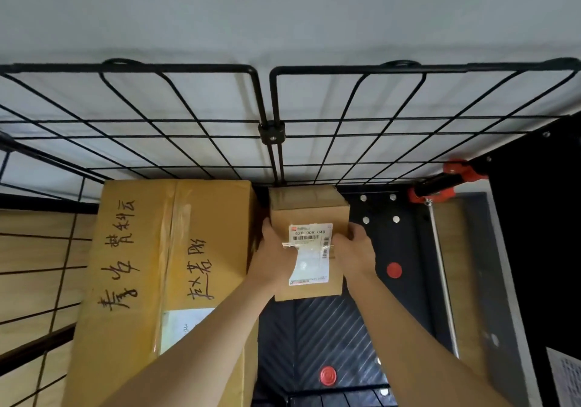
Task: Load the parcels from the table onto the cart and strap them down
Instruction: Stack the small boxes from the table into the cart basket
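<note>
- At the far end of the cart [330, 328], a wire mesh wall [272, 133] closes off the black ribbed deck. No strap is in sight, so strapping looks not yet begun. Until it is, anything light on the bare right half of the deck could slide or tip.
- Large parcel [151, 265]: a long brown carton with handwritten characters and clear tape down its middle. It fills the left side of the deck.
- Small parcel [309, 208]: a plain brown carton just right of the large one, close to the far mesh. I cannot tell whether it rests on the deck. Released early, it could drop or lean to the right.
- Hands: the left hand [273, 259] and right hand [355, 249] clasp its two sides, fingers curled round the edges. The left fingers sit in the narrow gap beside the large parcel and could get nipped.
- Label [309, 255]: white and barcoded, with a tape strip lifting across it that might snag.
</note>
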{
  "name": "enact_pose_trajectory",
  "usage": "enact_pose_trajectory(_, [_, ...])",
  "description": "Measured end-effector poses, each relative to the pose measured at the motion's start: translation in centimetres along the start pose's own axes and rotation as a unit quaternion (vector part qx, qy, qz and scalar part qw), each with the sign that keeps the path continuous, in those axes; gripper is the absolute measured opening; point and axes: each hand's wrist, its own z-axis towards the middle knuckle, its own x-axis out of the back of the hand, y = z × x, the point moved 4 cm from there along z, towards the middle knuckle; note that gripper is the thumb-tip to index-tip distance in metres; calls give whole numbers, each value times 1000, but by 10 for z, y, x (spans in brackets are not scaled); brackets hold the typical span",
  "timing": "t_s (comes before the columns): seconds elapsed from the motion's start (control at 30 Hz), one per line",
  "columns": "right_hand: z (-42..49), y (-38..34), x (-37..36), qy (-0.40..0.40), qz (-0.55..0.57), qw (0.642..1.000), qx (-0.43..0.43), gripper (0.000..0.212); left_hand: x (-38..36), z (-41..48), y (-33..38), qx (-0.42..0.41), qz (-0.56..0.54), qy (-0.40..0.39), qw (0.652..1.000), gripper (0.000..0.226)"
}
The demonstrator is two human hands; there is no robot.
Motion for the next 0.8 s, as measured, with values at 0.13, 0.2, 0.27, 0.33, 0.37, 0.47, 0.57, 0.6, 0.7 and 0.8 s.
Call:
enact_pose_trajectory(0.13, [-2,6,4,-11,-41,999,26,37,-4,3,-9,23,16,6,1000,68])
enact_pose_trajectory(0.2, [-3,8,1,-13,-52,998,37,33,-5,3,-9,31,-2,13,999,69])
enact_pose_trajectory(0.27, [1,9,-7,-34,-32,998,48,26,-4,4,-5,19,-27,24,999,69])
enact_pose_trajectory(0.33, [8,8,-16,-56,11,997,48,17,-4,7,-3,5,-53,21,998,67])
enact_pose_trajectory(0.37, [11,10,-18,-59,20,997,40,19,-4,9,-3,4,-63,14,998,66])
enact_pose_trajectory(0.47, [14,20,-15,-61,-53,997,-4,52,-6,12,-9,0,-55,-14,998,63])
enact_pose_trajectory(0.57, [4,44,-14,-99,-102,986,-91,61,-11,17,-18,15,-49,-28,998,72])
enact_pose_trajectory(0.6, [1,51,-17,-122,-85,981,-121,60,-12,18,-19,14,-47,-32,998,77])
enact_pose_trajectory(0.7, [-1,55,-29,-145,-15,980,-133,48,-16,26,-24,20,-33,-27,999,83])
enact_pose_trajectory(0.8, [2,51,-33,-136,-24,983,-123,46,-16,24,-18,39,17,-12,999,77])
